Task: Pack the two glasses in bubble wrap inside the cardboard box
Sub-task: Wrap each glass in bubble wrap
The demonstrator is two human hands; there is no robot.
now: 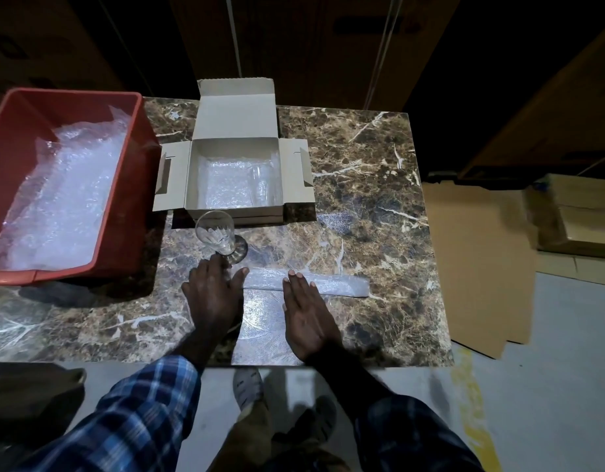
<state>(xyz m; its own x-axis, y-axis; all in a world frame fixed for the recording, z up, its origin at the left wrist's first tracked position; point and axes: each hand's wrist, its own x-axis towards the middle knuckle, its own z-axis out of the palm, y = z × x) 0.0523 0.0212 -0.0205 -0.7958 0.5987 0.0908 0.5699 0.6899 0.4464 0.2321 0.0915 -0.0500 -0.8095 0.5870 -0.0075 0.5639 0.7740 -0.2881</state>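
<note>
1. Brown marble-patterned table (362, 158) stands in a dim room, with flattened cardboard (478, 264) on the floor past its right edge.
2. One stemmed glass (216, 235) stands upright on the table, just in front of the cardboard box (234, 212) and toward the table's left half.
3. A second glass (263, 187) lies inside the box against its right wall, on the bubble wrap lining (222, 182) of the box floor.
4. A sheet of bubble wrap (263, 321) lies flat at the table's near edge, its far end rolled into a long band (328, 284).
5. The left hand (214, 294) lies flat on the table at the left end of the roll, its grip wide with fingers spread; the fingertips reach just short of the upright glass's foot, and whether they touch it I cannot tell.
6. The right hand (308, 311) presses flat on the sheet, grip wide, straight fingers reaching onto the roll, well apart from the upright glass.
7. The box stands open, with its lid back and its side flaps spread.
8. A red bin (131, 185) holding more bubble wrap (62, 199) sits at the table's left edge, just beside the box.
</note>
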